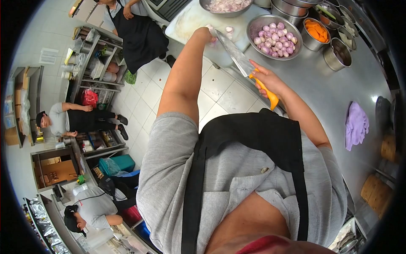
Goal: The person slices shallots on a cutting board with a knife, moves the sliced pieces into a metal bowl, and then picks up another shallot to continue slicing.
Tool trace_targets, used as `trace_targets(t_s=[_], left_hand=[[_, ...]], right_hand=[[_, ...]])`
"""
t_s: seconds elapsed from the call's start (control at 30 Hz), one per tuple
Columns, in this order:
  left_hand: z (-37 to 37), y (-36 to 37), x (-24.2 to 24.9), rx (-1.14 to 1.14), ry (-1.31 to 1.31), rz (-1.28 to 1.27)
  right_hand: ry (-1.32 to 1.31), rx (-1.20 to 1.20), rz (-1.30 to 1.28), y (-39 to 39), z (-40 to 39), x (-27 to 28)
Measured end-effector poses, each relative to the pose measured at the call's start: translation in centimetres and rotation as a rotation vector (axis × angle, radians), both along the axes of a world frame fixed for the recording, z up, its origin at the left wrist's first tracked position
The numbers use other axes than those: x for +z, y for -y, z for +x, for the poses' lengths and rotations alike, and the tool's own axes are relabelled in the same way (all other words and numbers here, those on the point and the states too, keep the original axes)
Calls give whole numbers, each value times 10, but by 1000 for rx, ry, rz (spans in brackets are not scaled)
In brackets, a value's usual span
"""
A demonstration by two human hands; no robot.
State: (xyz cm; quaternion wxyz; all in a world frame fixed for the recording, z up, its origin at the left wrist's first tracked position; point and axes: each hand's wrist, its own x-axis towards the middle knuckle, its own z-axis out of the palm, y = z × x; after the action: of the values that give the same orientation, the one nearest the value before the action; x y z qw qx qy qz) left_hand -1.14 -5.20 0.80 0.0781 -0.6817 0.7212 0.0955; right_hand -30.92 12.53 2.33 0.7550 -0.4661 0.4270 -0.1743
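Note:
My right hand is closed around the yellow-orange handle of a large knife, whose blade points up and left over the edge of a white cutting board. Bent over the board, my left hand has its fingers curled beside the blade's tip; what they grip is too small to make out. Shallot pieces lie just right of it. A metal bowl of whole peeled shallots stands right of the board, and a bowl of sliced shallots is at its far edge.
Metal pots, one with orange pieces and another nearby, stand on the steel counter. A purple glove lies farther right. A person in a black apron stands beyond the board; two more people are by shelves at left.

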Motion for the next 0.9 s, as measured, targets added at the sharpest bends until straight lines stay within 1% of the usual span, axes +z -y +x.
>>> trace_targets(t_s=[0.1,0.17,0.2,0.27,0.4,0.5,0.57,0.67,0.7,0.77,0.9], left_hand=[[-1,0,1,-15,19,46],[-2,-1,1,-9,25,-36],[0,1,-1,-10,26,-36],[4,6,-4,-14,31,34],[4,3,-2,7,42,42],[6,2,-6,38,-11,28],[6,-4,-3,32,-61,-44],[3,-11,6,48,-48,7],[8,-9,2,44,-46,6],[17,-10,-7,93,-224,-20],[18,-17,-8,167,-243,-44]], right_hand=[[-10,14,-6,0,1,1],[-7,3,-26,3,5,4],[-6,2,-26,5,8,3],[3,2,-56,8,12,-1],[-13,24,-67,5,10,4],[-52,44,9,4,8,2],[-73,34,-47,6,11,3],[-137,36,-84,8,18,7],[-135,32,-85,8,17,9],[-170,69,-103,5,14,12],[-186,101,-84,1,11,17]])
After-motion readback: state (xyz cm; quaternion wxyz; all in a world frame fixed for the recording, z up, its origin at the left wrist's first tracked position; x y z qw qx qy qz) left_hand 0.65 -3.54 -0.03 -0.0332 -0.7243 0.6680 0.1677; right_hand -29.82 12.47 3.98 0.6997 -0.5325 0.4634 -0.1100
